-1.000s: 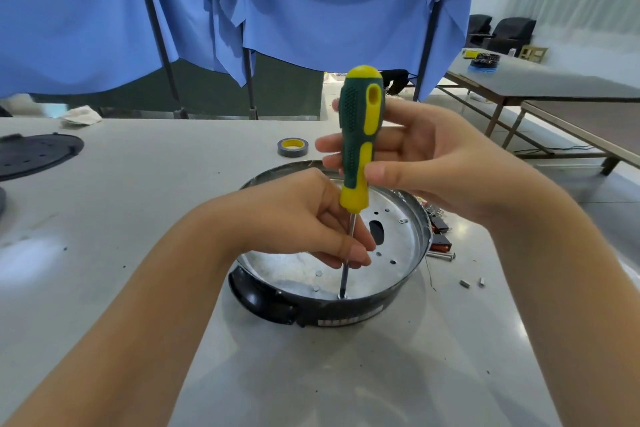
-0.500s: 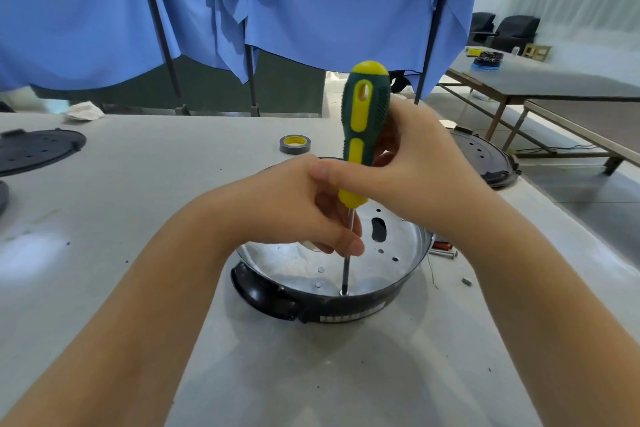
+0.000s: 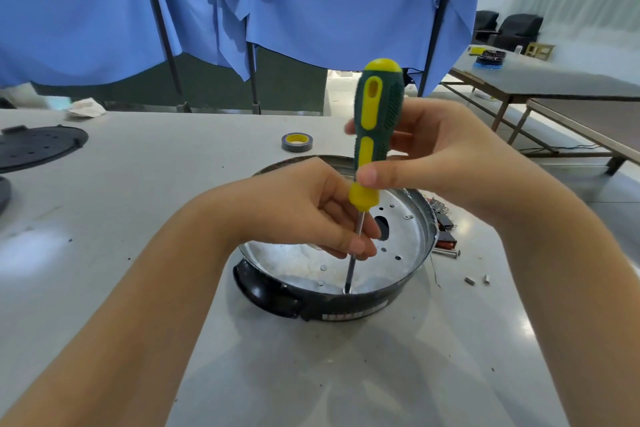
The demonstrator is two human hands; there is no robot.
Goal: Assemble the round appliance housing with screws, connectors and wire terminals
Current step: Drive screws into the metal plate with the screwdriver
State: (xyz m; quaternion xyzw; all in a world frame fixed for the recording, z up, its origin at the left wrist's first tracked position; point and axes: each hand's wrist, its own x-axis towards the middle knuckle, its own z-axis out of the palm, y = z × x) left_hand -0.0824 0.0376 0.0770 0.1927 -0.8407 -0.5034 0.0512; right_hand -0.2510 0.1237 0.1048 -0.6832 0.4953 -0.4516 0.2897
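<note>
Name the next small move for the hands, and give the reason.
Probably another turn of the screwdriver by the right hand: its tip sits at the floor of the round housing near the front wall, and the left hand pinches the shaft to steady it.

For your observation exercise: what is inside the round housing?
Inside the housing a metal plate shows round holes and one larger dark opening. The screwdriver tip stands near the front rim. The left hand covers the plate's rear left; any screw under the tip cannot be made out.
</note>
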